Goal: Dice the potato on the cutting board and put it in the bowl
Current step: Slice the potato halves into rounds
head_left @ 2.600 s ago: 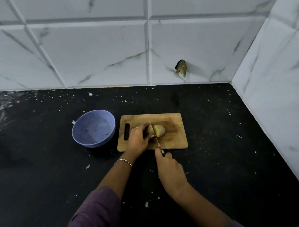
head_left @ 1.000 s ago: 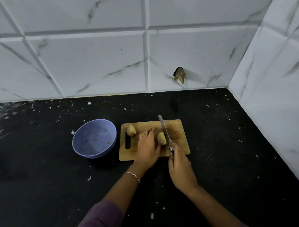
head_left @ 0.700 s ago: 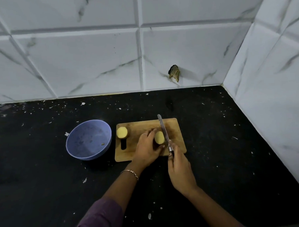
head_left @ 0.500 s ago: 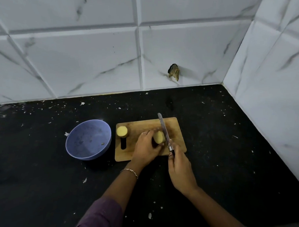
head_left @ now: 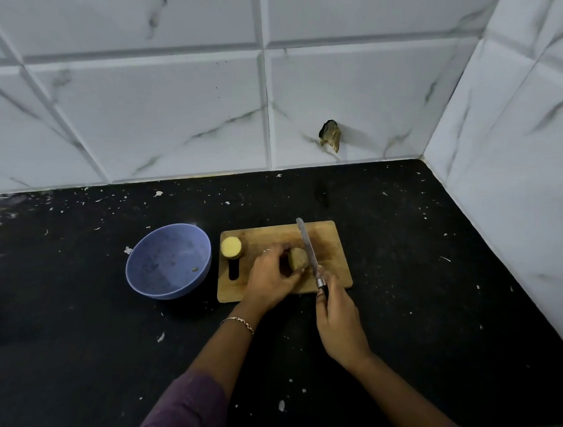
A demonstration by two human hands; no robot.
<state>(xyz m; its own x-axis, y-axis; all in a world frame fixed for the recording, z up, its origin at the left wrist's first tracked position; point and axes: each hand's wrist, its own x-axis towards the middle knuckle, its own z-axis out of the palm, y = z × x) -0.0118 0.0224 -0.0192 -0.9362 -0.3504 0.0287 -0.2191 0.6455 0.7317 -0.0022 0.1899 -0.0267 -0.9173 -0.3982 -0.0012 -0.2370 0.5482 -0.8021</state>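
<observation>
left grip (head_left: 270, 278) grasping potato half (head_left: 298, 259) | right grip (head_left: 339, 322) grasping knife (head_left: 307, 247), blade just right of that half

My left hand (head_left: 269, 278), at frame centre, curls round a potato half (head_left: 298, 259); my right hand (head_left: 339, 320), just beside it, grips the knife (head_left: 308, 247).
</observation>
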